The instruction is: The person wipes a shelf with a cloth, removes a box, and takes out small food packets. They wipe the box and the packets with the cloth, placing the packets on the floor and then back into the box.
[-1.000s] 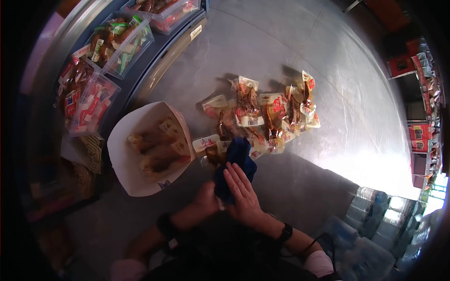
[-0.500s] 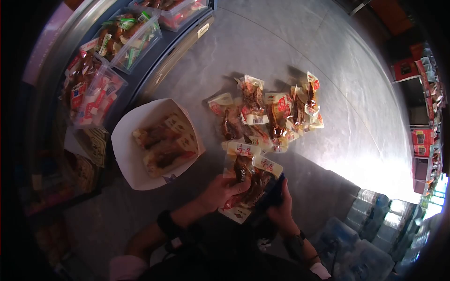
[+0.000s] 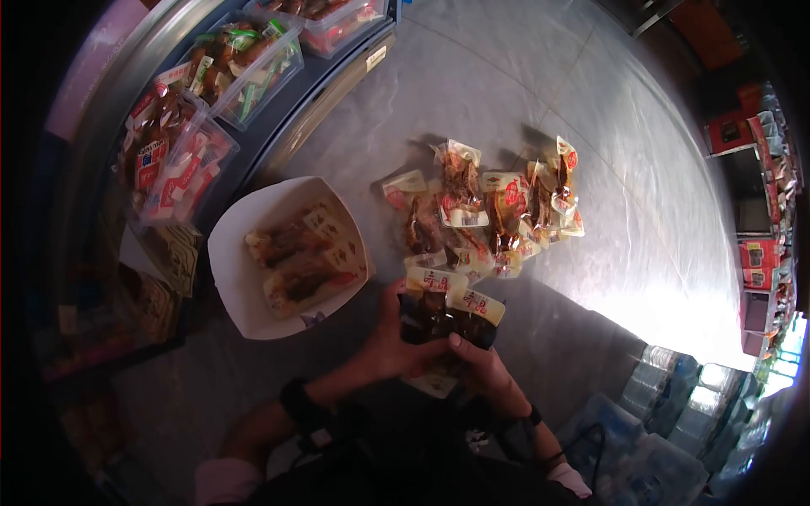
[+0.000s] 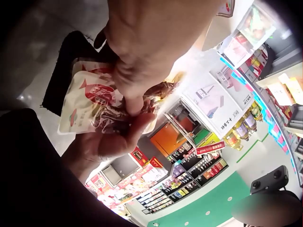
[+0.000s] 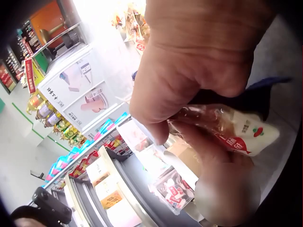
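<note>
Two vacuum-packed meat packs (image 3: pixel 475 305) with cream and red labels overlap between my hands, low over the counter. My left hand (image 3: pixel 390 347) grips them from the left with its thumb across the front. From the right, my right hand (image 3: pixel 494 375) holds them, thumb on the front. A dark blue cloth (image 5: pixel 267 90) shows beside the packs in the right wrist view, against the right hand; most of it is hidden. Left of the hands stands a white paper box (image 3: pixel 232 274) with two similar packs (image 3: pixel 308 278) in it. Several more packs (image 3: pixel 506 202) lie in a loose pile beyond.
Clear plastic bins (image 3: pixel 257 80) of wrapped snacks stand on a shelf at the upper left. Bundled water bottles (image 3: pixel 662 379) are at the lower right. Stocked shelves (image 3: pixel 759 253) line the far right. Sunlight falls across the right of the grey counter (image 3: pixel 624 228).
The blue cloth was between both hands; then the two packs showed in the left hand, cloth in the right. Now both hands hold the packs together, right thumb moved over the front.
</note>
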`<move>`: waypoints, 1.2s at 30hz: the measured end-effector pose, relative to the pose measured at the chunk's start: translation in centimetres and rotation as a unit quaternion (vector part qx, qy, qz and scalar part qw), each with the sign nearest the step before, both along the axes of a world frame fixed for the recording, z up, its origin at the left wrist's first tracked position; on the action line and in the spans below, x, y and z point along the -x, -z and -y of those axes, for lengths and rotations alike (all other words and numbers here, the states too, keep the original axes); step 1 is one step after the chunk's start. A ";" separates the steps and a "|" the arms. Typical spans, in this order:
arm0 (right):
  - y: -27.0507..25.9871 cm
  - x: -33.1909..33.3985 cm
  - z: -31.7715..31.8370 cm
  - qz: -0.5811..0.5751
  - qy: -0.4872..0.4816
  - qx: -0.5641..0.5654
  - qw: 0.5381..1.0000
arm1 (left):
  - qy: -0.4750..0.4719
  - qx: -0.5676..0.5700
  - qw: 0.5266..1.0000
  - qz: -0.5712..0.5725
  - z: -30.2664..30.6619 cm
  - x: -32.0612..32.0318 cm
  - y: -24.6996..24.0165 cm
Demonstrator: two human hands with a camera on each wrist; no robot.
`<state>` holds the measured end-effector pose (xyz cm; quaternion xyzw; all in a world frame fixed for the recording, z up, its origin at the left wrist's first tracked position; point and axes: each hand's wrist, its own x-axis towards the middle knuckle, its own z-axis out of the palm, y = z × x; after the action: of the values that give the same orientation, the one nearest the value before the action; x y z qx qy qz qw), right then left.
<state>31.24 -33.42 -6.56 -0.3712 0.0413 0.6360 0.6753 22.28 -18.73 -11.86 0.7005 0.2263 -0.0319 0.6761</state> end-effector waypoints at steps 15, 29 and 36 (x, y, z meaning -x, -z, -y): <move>2.0 1.8 0.3 0.192 -0.004 0.219 0.957 | 0.101 0.071 0.992 -0.012 -0.3 0.2 -0.9; 2.0 -10.4 -5.1 0.777 0.001 0.258 0.574 | -0.011 0.432 0.900 -0.053 -0.9 0.5 0.0; 5.1 -13.8 -4.9 0.877 -0.107 0.161 0.440 | -0.030 0.509 0.860 -0.033 -2.1 1.7 0.0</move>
<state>45.05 -28.51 -11.64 -0.8344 -0.5111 0.0196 0.2055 20.53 -16.63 -11.86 0.2500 0.2215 -0.1454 0.9313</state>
